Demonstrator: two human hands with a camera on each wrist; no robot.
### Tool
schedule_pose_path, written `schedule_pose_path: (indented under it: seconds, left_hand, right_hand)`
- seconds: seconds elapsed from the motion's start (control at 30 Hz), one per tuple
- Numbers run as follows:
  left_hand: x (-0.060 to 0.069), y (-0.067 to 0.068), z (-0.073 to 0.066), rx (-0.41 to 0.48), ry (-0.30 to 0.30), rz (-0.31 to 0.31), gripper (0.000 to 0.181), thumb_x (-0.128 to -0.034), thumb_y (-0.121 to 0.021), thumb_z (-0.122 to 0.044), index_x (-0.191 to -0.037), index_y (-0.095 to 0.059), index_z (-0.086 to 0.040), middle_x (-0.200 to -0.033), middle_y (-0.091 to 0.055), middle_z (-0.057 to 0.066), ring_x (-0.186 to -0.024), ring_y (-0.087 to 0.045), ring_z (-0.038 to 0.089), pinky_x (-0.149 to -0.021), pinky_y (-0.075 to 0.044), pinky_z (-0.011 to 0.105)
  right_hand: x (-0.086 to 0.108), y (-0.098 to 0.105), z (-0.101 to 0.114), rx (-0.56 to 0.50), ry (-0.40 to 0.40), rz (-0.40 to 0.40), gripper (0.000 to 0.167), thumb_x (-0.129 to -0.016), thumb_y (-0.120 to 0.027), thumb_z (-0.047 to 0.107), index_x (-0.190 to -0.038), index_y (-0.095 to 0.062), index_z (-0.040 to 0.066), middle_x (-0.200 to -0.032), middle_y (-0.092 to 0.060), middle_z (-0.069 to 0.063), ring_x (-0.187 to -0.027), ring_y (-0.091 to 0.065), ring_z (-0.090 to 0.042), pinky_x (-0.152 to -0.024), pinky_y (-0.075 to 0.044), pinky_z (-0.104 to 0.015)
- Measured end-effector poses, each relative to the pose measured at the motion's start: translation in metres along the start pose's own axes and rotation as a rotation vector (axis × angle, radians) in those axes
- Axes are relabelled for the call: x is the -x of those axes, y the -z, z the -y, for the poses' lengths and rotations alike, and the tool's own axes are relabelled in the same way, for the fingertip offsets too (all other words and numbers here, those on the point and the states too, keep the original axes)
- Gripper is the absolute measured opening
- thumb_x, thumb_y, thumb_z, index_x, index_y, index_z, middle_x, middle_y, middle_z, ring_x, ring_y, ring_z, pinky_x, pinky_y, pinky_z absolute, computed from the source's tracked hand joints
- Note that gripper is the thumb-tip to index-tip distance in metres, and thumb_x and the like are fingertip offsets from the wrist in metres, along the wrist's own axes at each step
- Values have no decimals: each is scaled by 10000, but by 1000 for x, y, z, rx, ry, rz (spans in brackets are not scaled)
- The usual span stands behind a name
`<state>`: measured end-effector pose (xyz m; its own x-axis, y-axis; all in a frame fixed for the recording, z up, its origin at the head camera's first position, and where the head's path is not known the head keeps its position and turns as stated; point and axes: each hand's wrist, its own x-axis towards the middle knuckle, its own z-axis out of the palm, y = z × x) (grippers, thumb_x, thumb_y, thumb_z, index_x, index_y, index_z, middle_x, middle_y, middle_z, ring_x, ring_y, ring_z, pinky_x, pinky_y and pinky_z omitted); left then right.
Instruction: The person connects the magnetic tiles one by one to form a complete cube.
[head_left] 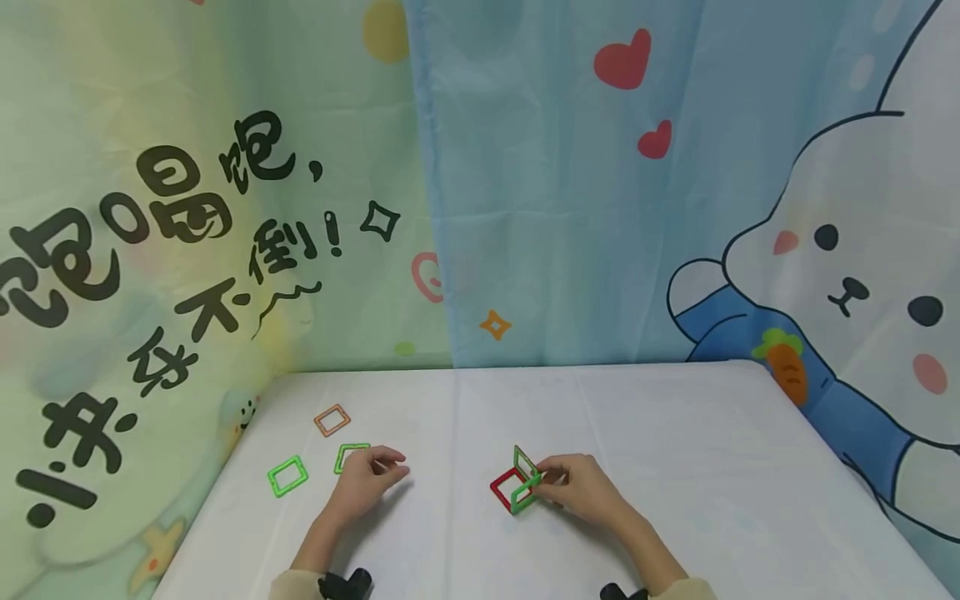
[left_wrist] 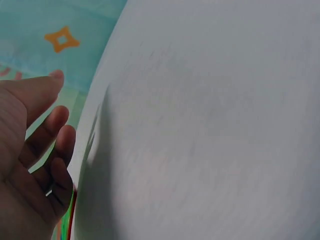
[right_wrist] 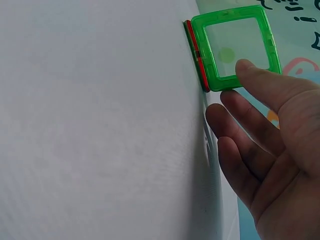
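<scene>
In the head view my right hand (head_left: 583,488) pinches an upright green square frame (head_left: 525,503), which stands against a red square frame (head_left: 500,497) lying on the table. Another green frame (head_left: 528,458) rises at the red one's far side. The right wrist view has my thumb on the green frame (right_wrist: 216,57), beside the red edge (right_wrist: 198,54); the other fingers of this hand (right_wrist: 272,135) are bent. My left hand (head_left: 365,483) hovers with loosely bent fingers, partly covering a green frame (head_left: 340,458). The left wrist view shows that hand (left_wrist: 35,135) holding nothing.
An orange frame (head_left: 326,412) and a green frame (head_left: 282,465) lie on the left of the white table (head_left: 450,533). Patterned curtains (head_left: 540,208) hang behind its far edge.
</scene>
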<state>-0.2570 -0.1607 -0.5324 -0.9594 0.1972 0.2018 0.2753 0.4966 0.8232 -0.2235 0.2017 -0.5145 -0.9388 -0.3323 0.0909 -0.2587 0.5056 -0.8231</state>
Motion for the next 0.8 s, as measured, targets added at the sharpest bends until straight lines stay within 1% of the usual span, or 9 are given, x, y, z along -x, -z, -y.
schedule_pose_path:
  seconds: [0.17,0.3,0.4,0.57,0.8]
  left_hand:
    - [3,16,7,-32,47,-84,126,-822,-775,-89,-930,-734,-38,-768,-632,-25,-685,-598,126,-566,-480,255]
    - [6,26,15,-85,103,-127,122,-818,-769,-68,-932,-735,-38,-763,-633,-20,-708,-604,130,-579,-483,252]
    - [6,31,19,-123,146,-143,140,-814,-763,-59,-950,-735,-34,-759,-631,-17,-709,-594,127,-577,-476,249]
    - [8,37,18,-162,205,-163,157,-805,-761,-57,-950,-724,-10,-739,-608,-1,-667,-544,137,-549,-440,253]
    - [9,40,16,-211,247,-177,209,-783,-792,-79,-959,-722,8,-711,-584,3,-658,-499,151,-575,-403,274]
  right_hand:
    - [4,-2,-2,9,-6,-21,234,-812,-789,140,-1014,-721,41,-783,-680,26,-565,-597,-100,-494,-492,-265]
    - [6,-4,0,19,-33,-43,205,-800,-798,133,-975,-724,57,-760,-666,35,-555,-590,-105,-487,-486,-263]
    - [7,-6,3,28,-49,-62,198,-787,-808,129,-952,-724,58,-747,-653,42,-548,-582,-104,-483,-482,-260]
    - [8,-9,6,38,-37,-89,211,-773,-820,133,-938,-721,46,-739,-660,39,-535,-577,-96,-474,-475,-253]
    - [8,-14,8,38,-62,-114,240,-758,-831,133,-947,-720,35,-726,-656,49,-530,-575,-99,-470,-468,-253]
